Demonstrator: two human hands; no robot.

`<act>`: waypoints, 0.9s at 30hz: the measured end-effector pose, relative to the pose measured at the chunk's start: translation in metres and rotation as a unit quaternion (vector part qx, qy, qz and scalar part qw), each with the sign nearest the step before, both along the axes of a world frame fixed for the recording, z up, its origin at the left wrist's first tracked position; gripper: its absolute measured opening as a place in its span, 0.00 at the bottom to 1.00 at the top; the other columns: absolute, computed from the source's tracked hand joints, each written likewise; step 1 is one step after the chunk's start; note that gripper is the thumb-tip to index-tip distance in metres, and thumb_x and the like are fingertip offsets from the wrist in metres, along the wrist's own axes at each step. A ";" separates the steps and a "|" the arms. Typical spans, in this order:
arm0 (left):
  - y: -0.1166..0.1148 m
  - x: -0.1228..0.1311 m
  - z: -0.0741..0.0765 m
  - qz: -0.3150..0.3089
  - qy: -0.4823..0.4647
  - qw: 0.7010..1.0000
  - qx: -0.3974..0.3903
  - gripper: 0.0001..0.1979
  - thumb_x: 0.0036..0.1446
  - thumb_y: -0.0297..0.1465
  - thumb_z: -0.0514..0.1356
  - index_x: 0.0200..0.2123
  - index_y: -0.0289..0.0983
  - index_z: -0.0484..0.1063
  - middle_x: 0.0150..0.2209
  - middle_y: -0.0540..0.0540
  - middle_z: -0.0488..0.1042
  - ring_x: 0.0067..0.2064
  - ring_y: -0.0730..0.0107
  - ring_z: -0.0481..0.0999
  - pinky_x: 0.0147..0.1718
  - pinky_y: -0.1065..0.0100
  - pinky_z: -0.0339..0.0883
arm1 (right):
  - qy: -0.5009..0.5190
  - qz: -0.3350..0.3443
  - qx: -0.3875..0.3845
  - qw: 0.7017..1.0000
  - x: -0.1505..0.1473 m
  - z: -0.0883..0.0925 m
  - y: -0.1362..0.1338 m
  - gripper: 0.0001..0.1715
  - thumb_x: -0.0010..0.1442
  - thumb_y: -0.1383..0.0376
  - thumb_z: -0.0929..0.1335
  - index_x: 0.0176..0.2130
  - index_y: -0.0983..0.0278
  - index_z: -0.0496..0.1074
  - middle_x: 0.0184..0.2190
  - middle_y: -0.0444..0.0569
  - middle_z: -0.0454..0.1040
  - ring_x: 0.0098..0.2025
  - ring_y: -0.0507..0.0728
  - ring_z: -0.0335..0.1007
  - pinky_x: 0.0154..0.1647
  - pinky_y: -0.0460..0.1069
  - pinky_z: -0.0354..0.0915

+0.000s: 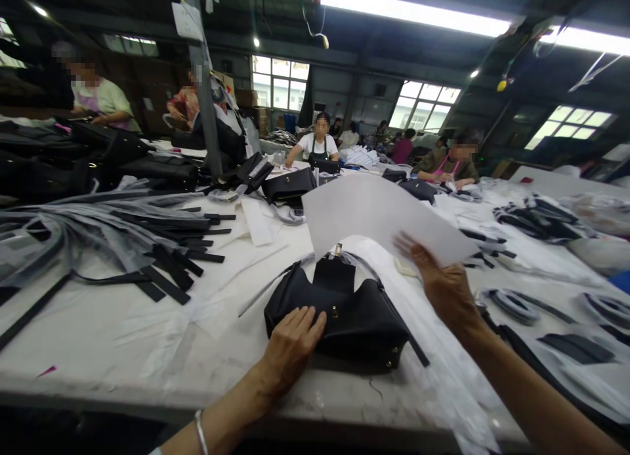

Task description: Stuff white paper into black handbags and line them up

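Far to the left of the black handbag (344,310), a pile of flat black straps (162,245) lies fanned out on plastic wrap, ends loose, apparently so that one can be lifted off without tangling the rest. Nearer, the left hand (291,340) lies flat on the handbag's left end. Its grip is wide, fingers spread and closed on nothing, and it seems to be pressing the soft leather down so the bag cannot slide on the tabletop (123,337). The handbag itself sits at the near edge of the tabletop, right in front of the person, mouth sagging open and a small metal clasp (338,250) standing at its far rim. Just above and beyond it hangs a white sheet (374,215), tilted up. The right hand (445,287), to the handbag's right, has its grip closed on the sheet's near edge. Holding it there probably leaves the bag's mouth in plain sight. Further right of the handbag lie coiled straps (512,305), wound up and wrapped. Other people work behind it.
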State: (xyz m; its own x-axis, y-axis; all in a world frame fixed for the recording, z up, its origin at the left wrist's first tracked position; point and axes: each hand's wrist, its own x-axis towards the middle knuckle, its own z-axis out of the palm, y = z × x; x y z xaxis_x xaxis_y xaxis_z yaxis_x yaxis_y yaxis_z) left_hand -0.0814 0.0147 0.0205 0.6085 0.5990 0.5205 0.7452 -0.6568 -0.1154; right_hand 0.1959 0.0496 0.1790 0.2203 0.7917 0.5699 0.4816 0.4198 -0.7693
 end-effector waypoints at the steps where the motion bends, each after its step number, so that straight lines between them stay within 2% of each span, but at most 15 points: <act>1: 0.000 0.000 -0.001 -0.002 0.000 1.000 0.005 0.24 0.64 0.19 0.48 0.60 0.35 0.67 0.54 0.38 0.75 0.54 0.58 0.76 0.53 0.59 0.70 | 0.002 -0.006 0.005 1.000 -0.007 0.001 -0.002 0.23 0.65 0.51 0.67 0.52 0.61 0.76 0.49 0.53 0.79 0.55 0.65 0.72 0.61 0.64 0.64; 3: 0.000 0.000 -0.002 0.000 -0.004 1.000 0.003 0.24 0.64 0.19 0.48 0.61 0.35 0.66 0.54 0.38 0.75 0.54 0.58 0.76 0.54 0.59 0.70 | -0.017 0.010 0.014 1.000 -0.021 0.001 -0.006 0.19 0.64 0.53 0.68 0.49 0.59 0.78 0.48 0.53 0.79 0.55 0.65 0.72 0.61 0.63 0.64; 5: -0.001 0.001 -0.002 0.004 -0.017 1.000 -0.010 0.24 0.64 0.19 0.48 0.61 0.35 0.66 0.55 0.38 0.75 0.55 0.58 0.75 0.55 0.59 0.70 | -0.096 0.113 0.013 0.989 -0.031 -0.003 -0.012 0.16 0.64 0.56 0.68 0.49 0.57 0.78 0.52 0.52 0.77 0.57 0.64 0.71 0.61 0.62 0.64; 6: -0.001 0.002 -0.002 0.004 -0.025 0.999 -0.020 0.23 0.64 0.19 0.48 0.60 0.36 0.67 0.55 0.38 0.75 0.55 0.58 0.75 0.55 0.58 0.69 | -0.149 0.184 -0.002 0.972 -0.033 -0.008 -0.014 0.15 0.64 0.58 0.68 0.49 0.57 0.78 0.54 0.52 0.76 0.58 0.64 0.69 0.61 0.61 0.64; 8: -0.001 0.004 -0.005 0.000 -0.030 0.998 -0.050 0.22 0.63 0.20 0.50 0.57 0.37 0.70 0.53 0.39 0.75 0.54 0.58 0.76 0.55 0.57 0.69 | -0.257 0.306 -0.041 0.916 -0.032 -0.023 -0.018 0.16 0.62 0.63 0.69 0.50 0.58 0.78 0.56 0.52 0.74 0.59 0.63 0.68 0.62 0.60 0.63; 10: -0.001 0.006 -0.008 -0.003 -0.024 0.997 -0.078 0.20 0.62 0.20 0.51 0.53 0.38 0.73 0.52 0.40 0.77 0.52 0.57 0.76 0.54 0.57 0.70 | -0.342 0.362 -0.075 0.864 -0.028 -0.041 -0.020 0.19 0.62 0.69 0.67 0.51 0.58 0.77 0.54 0.51 0.76 0.58 0.60 0.70 0.63 0.58 0.62; 13: 0.000 0.008 -0.007 -0.003 -0.010 0.995 -0.100 0.21 0.60 0.18 0.51 0.51 0.37 0.74 0.50 0.40 0.78 0.51 0.55 0.77 0.51 0.57 0.71 | -0.412 0.339 -0.121 0.837 -0.022 -0.060 -0.020 0.29 0.61 0.71 0.65 0.60 0.59 0.69 0.55 0.52 0.75 0.56 0.59 0.71 0.60 0.55 0.65; 15: 0.002 0.007 0.000 -0.009 -0.006 0.994 -0.111 0.20 0.58 0.16 0.52 0.48 0.35 0.76 0.47 0.39 0.78 0.49 0.55 0.78 0.50 0.58 0.71 | -0.440 0.334 -0.135 0.823 -0.021 -0.061 -0.019 0.33 0.59 0.68 0.69 0.63 0.61 0.66 0.57 0.54 0.73 0.58 0.60 0.70 0.60 0.55 0.65; 19: 0.017 -0.002 0.034 -0.049 0.014 0.991 -0.126 0.13 0.56 0.17 0.55 0.38 0.34 0.77 0.39 0.40 0.79 0.43 0.58 0.78 0.48 0.59 0.71 | -0.487 0.351 -0.136 0.788 -0.021 -0.048 -0.013 0.34 0.56 0.62 0.73 0.60 0.63 0.69 0.58 0.56 0.71 0.59 0.64 0.68 0.62 0.57 0.62; 22: 0.032 -0.011 0.057 -0.085 0.058 0.987 -0.123 0.11 0.56 0.21 0.59 0.41 0.34 0.77 0.44 0.38 0.78 0.49 0.53 0.76 0.56 0.49 0.63 | -0.497 0.340 -0.141 0.786 -0.016 -0.045 -0.008 0.36 0.56 0.64 0.72 0.63 0.64 0.66 0.59 0.57 0.71 0.60 0.64 0.68 0.62 0.58 0.64; 24: 0.039 -0.016 0.060 -0.081 0.095 0.983 -0.138 0.13 0.55 0.22 0.60 0.44 0.34 0.77 0.47 0.37 0.77 0.52 0.49 0.74 0.56 0.46 0.62 | -0.488 0.351 -0.131 0.789 -0.011 -0.052 -0.005 0.35 0.58 0.66 0.70 0.64 0.63 0.65 0.60 0.55 0.70 0.60 0.63 0.68 0.62 0.57 0.64; 27: 0.040 -0.022 0.044 -0.057 0.113 0.981 -0.149 0.18 0.54 0.20 0.59 0.48 0.35 0.75 0.53 0.36 0.74 0.56 0.48 0.71 0.53 0.49 0.66 | -0.474 0.351 -0.092 0.802 -0.002 -0.081 -0.006 0.33 0.61 0.71 0.65 0.64 0.60 0.64 0.60 0.51 0.70 0.60 0.59 0.68 0.61 0.54 0.65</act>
State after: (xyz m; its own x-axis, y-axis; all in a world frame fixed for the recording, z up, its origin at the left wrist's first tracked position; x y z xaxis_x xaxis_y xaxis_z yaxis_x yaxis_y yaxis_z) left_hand -0.1031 0.0544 0.0648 0.7596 0.6258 0.1771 0.6429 -0.7636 -0.0593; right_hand 0.1935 0.0433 0.0975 -0.7803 0.6208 0.0761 0.5814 0.7648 -0.2776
